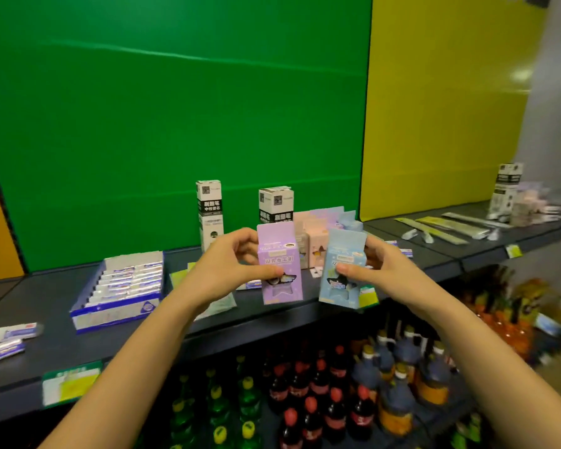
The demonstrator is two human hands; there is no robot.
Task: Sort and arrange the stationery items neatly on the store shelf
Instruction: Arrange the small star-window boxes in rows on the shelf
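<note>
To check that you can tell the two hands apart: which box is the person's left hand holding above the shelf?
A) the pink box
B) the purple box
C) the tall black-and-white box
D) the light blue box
B: the left hand grips the purple box with thumb in front, while the right hand holds the light blue box.

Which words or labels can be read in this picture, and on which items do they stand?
"刷题笔 中性替芯": on the tall black-and-white box.
"刷题笔": on the wider black-and-white box beside it.
Too blurred to read: the print on the purple box, the blue box, the display tray and the shelf price tag.
</note>
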